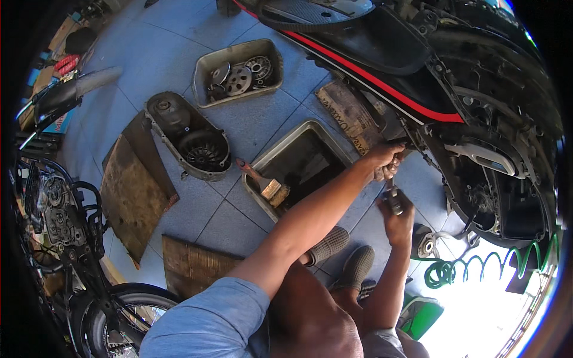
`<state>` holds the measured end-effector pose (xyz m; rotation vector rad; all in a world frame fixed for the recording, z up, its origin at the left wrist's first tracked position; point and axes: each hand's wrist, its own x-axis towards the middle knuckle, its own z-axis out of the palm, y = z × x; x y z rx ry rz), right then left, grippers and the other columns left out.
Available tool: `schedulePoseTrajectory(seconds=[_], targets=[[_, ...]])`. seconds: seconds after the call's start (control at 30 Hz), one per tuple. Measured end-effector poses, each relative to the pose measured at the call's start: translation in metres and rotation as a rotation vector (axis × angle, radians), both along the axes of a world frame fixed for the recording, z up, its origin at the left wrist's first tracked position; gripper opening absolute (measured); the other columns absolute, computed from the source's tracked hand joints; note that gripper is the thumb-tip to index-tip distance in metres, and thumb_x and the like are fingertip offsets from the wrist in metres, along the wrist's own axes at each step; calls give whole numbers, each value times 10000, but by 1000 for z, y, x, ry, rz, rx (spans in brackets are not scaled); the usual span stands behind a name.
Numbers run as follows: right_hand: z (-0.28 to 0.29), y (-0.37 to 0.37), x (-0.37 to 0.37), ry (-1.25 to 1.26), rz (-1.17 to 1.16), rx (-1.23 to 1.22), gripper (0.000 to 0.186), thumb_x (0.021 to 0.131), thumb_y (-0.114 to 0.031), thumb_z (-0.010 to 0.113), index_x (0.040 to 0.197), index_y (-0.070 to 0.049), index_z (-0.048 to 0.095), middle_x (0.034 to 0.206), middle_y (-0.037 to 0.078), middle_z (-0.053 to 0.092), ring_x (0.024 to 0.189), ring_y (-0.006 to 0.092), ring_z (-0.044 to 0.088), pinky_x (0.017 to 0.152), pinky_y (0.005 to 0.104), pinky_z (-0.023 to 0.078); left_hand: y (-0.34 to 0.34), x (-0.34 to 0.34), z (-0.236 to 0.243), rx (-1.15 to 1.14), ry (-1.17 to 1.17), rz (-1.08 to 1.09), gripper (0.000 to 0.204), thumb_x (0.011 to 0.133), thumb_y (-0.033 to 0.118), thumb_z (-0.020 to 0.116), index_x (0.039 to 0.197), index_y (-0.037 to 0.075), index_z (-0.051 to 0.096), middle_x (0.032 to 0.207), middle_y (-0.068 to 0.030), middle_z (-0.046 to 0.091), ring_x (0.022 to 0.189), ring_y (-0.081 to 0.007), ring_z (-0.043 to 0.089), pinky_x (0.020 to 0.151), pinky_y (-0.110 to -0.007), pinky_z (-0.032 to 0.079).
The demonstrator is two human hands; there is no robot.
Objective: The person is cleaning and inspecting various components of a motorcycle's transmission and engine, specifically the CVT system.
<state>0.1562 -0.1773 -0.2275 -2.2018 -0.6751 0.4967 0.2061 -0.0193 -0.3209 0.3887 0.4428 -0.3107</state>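
Note:
My left hand is closed beside the scooter's dark lower frame, its fingers curled round something small and dark that I cannot make out. Just below it, my right hand grips a metallic hand tool with a rounded grey end; its exact kind does not show. A thin shaft seems to run between the two hands. The black scooter with a red stripe stands at the upper right. Under my left forearm lies a metal tray of dark liquid, with a paintbrush across its left side.
A tub of metal parts and an oval engine cover sit on the blue tiles. Cardboard lies left, a wooden board nearer me. A coiled green hose hangs right; another motorcycle's wheel is lower left.

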Motion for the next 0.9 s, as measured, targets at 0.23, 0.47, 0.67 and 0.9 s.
schedulePoseTrajectory(seconds=[0.23,0.47,0.67,0.9], targets=[[-8,16,-20,-103,8,-62,285,748,-171,758,947,-6,637,796,174,667,702,292,628,697,388,488,15,-11,-10,-186,82,119,364,952,404,572,766,96,519,529,58,373,392,-43,338,306,-172,219],[2,13,-4,-5,-231,2,268,751,-173,752,908,11,634,813,174,673,710,250,621,693,374,485,12,-4,-5,-65,-21,-42,411,947,455,560,725,116,494,518,63,348,379,-42,263,308,-209,193],[2,30,-2,-92,-153,-58,291,769,-193,728,952,5,618,831,196,677,732,277,645,694,378,490,26,-22,-5,55,-117,-56,448,962,491,504,732,107,510,520,52,354,370,-50,245,316,-215,186],[7,23,-24,54,81,-144,377,754,-205,763,1041,-1,628,886,184,685,766,318,649,727,385,502,44,-32,-18,-142,-67,61,353,948,386,571,775,81,538,528,55,358,408,-58,297,326,-202,208]])
